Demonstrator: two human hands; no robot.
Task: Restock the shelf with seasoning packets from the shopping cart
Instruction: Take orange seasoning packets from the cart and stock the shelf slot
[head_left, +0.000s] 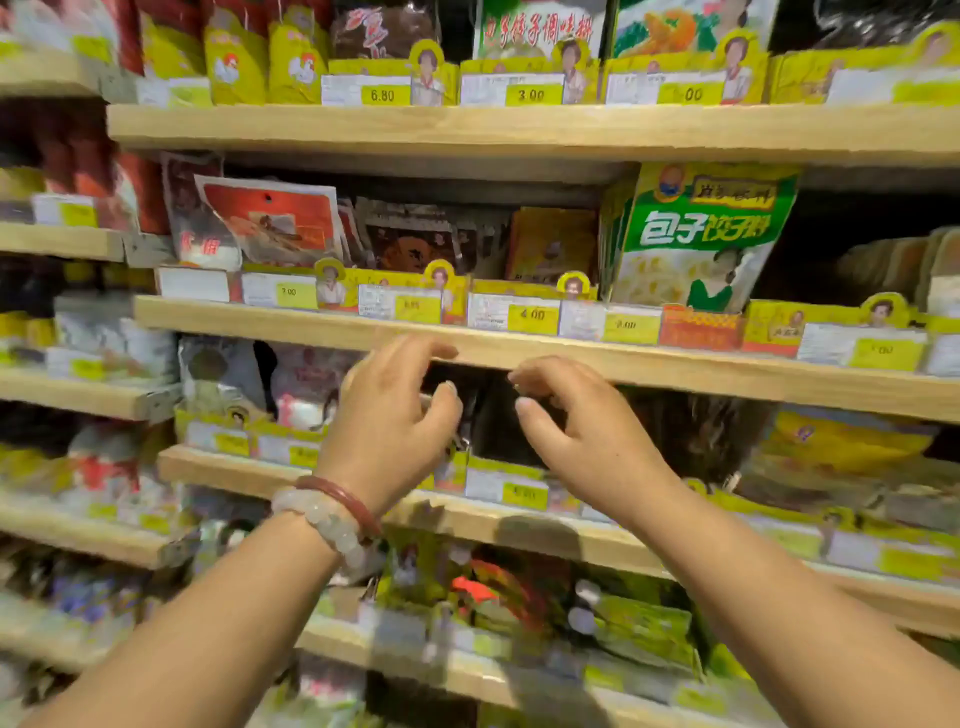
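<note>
Both my hands are raised in front of the wooden shelf (727, 376), level with its third row. My left hand (387, 415), with bracelets on the wrist, has its fingers loosely curved and holds nothing. My right hand (582, 431) mirrors it a short gap away, fingers bent and empty. Between and behind the two hands stand dark seasoning packets (485, 421) in a yellow display tray; the fingertips are close to them, but contact is unclear. The shopping cart is out of view.
A tall green-and-white packet (701, 239) stands on the row above, right of centre. Red packets (270, 218) lean at its left. Yellow price tags (532, 317) line every shelf edge. More packets fill the rows above and below.
</note>
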